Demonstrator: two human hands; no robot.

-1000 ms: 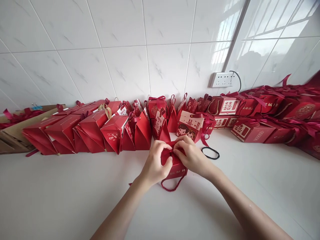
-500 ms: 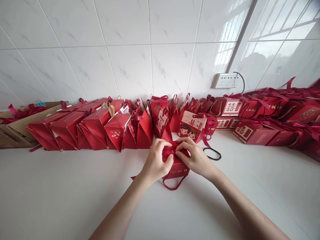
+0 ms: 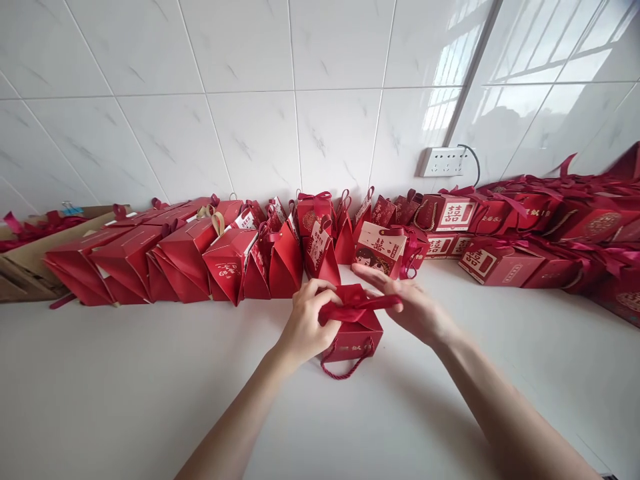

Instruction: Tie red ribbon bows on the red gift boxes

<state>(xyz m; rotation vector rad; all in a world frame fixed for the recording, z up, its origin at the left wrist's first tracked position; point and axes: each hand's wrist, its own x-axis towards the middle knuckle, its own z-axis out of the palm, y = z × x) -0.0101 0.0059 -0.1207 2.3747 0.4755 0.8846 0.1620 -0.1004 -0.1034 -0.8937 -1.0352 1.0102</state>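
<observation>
A small red box [image 3: 354, 341] with a twisted cord handle [image 3: 345, 375] stands on the white table in front of me. Across its top lies a red ribbon [image 3: 356, 305] with a bow-like shape. My left hand [image 3: 313, 319] pinches the ribbon at the left side of the box top. On the right, my right hand [image 3: 407, 305] is beside the ribbon's end with its fingers stretched out, slightly blurred.
Rows of red gift boxes [image 3: 193, 257] line the tiled wall behind. More boxes with ribbons [image 3: 500, 262] are piled at the right. An open cardboard box [image 3: 30, 270] stands far left. A power strip [image 3: 447, 162] is on the wall.
My right hand has let go of the ribbon and moved right, its fingers now spread. The ribbon's end now sticks out to the right. The black loop has gone from sight.
</observation>
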